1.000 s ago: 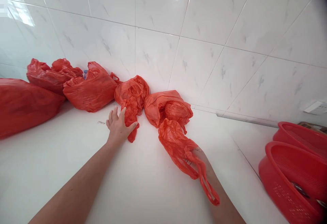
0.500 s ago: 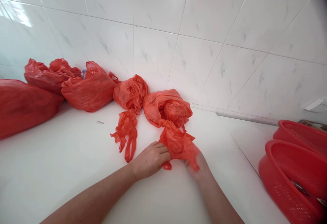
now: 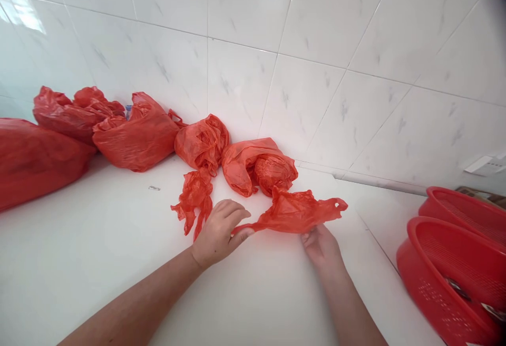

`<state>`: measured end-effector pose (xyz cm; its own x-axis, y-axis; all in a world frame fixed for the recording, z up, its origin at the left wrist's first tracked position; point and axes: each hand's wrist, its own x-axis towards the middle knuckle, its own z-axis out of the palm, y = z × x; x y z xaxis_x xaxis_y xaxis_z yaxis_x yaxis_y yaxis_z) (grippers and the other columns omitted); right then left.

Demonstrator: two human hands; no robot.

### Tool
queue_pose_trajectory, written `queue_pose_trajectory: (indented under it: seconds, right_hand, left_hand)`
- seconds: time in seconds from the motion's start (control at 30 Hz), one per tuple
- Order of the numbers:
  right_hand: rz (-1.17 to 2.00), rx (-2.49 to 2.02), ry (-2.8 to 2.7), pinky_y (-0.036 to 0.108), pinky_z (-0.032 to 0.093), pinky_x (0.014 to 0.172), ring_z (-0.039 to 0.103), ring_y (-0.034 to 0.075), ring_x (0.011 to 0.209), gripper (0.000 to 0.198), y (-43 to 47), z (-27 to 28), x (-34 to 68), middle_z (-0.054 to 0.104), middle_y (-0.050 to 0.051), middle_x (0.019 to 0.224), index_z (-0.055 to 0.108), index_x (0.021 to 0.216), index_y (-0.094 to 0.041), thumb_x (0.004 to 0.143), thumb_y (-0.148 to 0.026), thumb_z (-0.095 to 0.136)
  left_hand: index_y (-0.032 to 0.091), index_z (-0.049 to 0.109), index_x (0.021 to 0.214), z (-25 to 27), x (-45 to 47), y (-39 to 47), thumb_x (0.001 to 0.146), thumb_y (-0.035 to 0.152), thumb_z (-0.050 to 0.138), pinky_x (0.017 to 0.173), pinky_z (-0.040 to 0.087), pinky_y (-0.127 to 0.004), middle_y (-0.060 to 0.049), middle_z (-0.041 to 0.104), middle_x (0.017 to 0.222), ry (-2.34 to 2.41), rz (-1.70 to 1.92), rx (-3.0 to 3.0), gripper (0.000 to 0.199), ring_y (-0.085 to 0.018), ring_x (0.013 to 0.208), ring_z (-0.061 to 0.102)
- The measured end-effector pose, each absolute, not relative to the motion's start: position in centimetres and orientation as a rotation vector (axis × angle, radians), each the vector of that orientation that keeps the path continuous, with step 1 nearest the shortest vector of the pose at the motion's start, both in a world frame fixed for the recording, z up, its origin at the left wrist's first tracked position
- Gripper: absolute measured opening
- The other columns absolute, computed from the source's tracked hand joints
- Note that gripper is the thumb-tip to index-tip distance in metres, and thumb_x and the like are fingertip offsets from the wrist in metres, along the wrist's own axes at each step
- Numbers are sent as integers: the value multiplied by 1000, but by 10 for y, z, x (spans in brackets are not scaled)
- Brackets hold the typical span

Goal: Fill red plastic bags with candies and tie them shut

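The left hand (image 3: 221,233) pinches one end of a loose red bag (image 3: 294,213) stretched over the desk (image 3: 98,246). The right hand (image 3: 322,245) curls at the bag's lower edge, its grip unclear to me.

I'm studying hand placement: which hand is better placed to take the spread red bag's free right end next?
Probably the right hand: it's near that end of the red bag, while the left hand holds the opposite end.
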<state>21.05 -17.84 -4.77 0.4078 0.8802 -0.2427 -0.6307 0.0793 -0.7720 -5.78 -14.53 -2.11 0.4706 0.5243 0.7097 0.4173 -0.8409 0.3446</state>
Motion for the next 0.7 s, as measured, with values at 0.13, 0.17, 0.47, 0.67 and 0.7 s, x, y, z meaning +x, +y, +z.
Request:
queue_pose_trajectory:
  seconds: [0.13,0.17,0.47,0.67,0.7]
  right_hand:
    - [1265,-968,-378,16,38,37,44,6,47,18,-182,-44,187,50,-6,56,54,68,-20,67,-23,71]
    - [1295,-970,-389,16,37,37,44,6,46,18,-183,-43,181,49,-6,55,53,67,-19,68,-24,71]
    - [1455,-796,-681,28,49,72,59,15,85,34,-197,-27,146,62,3,99,55,105,-25,77,-42,64]
    - [1210,-1176,-1097,27,45,67,54,15,79,46,-203,-33,131,59,0,96,54,100,-26,62,-31,77]
    - [1179,-1228,-1181,26,43,64,52,14,74,38,-205,-35,128,59,-1,90,55,94,-24,63,-30,76]
  left_hand:
    - [20,60,89,-17,-54,-151,86,32,50,70,46,-29,-5,61,84,889,1287,2270,15,-16,79,56]
    - [21,60,88,-17,-52,-153,85,32,52,67,46,-27,-4,61,82,864,1182,2203,14,-15,76,56]
    - [17,53,65,-24,-26,-164,77,30,58,51,34,-23,4,48,61,899,787,1630,18,-10,55,42]
    - [16,56,71,-23,-27,-159,72,36,68,63,43,-26,1,57,70,722,961,1308,24,-13,66,53]
    - [16,57,72,-23,-27,-159,72,35,68,66,45,-28,0,58,72,677,949,1276,23,-13,68,54]
